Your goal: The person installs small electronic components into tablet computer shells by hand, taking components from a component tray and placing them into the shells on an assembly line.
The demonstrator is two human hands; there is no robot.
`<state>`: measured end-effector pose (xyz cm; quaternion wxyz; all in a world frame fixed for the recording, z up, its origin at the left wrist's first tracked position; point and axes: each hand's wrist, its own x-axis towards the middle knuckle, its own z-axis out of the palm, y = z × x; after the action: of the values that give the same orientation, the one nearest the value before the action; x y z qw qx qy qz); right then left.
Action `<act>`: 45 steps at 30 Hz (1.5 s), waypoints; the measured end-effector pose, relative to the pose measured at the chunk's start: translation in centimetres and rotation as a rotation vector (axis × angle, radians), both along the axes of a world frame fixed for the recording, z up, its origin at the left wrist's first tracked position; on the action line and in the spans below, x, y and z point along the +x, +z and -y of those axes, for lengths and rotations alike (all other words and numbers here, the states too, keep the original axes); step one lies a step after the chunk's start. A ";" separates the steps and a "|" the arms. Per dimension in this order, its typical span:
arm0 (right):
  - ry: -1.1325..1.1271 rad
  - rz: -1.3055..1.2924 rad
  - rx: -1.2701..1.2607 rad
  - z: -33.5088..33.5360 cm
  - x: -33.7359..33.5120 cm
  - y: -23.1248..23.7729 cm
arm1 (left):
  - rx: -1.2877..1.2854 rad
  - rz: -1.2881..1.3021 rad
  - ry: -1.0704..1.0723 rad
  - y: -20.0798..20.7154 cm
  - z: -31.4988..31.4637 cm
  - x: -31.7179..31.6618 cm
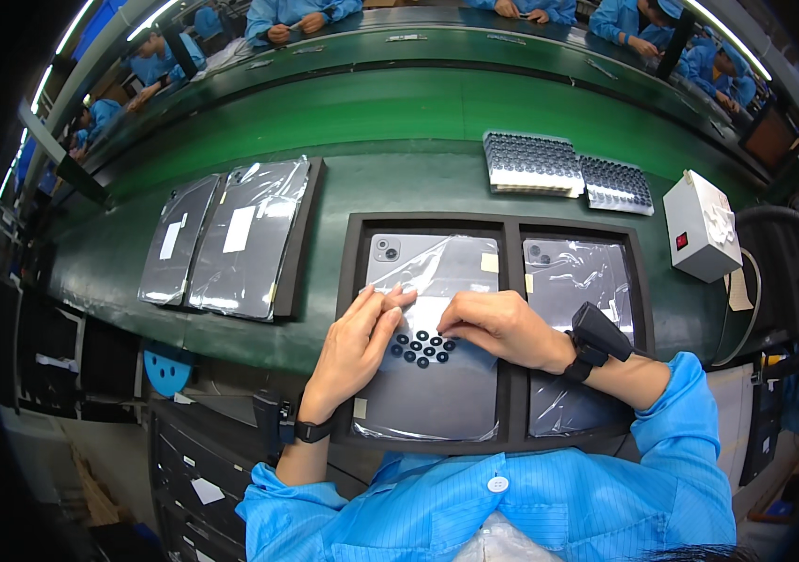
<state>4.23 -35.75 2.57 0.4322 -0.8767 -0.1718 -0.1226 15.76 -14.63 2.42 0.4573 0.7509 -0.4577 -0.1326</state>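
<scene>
A grey tablet (pixel 427 408) in clear film lies back up in the left bay of a black foam tray (pixel 509 375). Over its middle is a translucent sheet of small black rings (pixel 423 347). My left hand (pixel 354 342) grips the sheet's left edge, thumb on the near side and fingers reaching toward the camera end. My right hand (pixel 500 326) is closed in a pinch at the sheet's upper right, just above the rings; its fingers hide what they hold. A second wrapped tablet (pixel 563 356) fills the right bay, partly under my right forearm.
Two more wrapped tablets (pixel 251 239) lie at the left, one in another foam tray (pixel 309 225). Stacked clear sheets of black rings (pixel 532 167) sit at the back right, beside a white box with a red switch (pixel 702 228). Beyond runs a green conveyor (pixel 399 103), with people working across it.
</scene>
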 end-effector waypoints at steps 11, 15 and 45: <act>-0.090 0.926 -0.442 3.1 -1.7 2.4 | 0.082 0.204 -0.074 -0.2 -0.2 -0.3; -0.107 1.004 -0.453 3.0 -1.3 2.5 | 0.108 0.230 -0.066 -0.2 -0.4 -0.4; -0.296 0.016 -0.176 -0.1 13.6 -2.6 | 0.030 0.216 -0.092 -0.7 -0.6 -0.1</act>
<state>17.81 -35.61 -0.04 0.3296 -0.9259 -0.0544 -0.1765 15.63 -14.01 1.71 0.3872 0.7458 -0.5364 -0.0787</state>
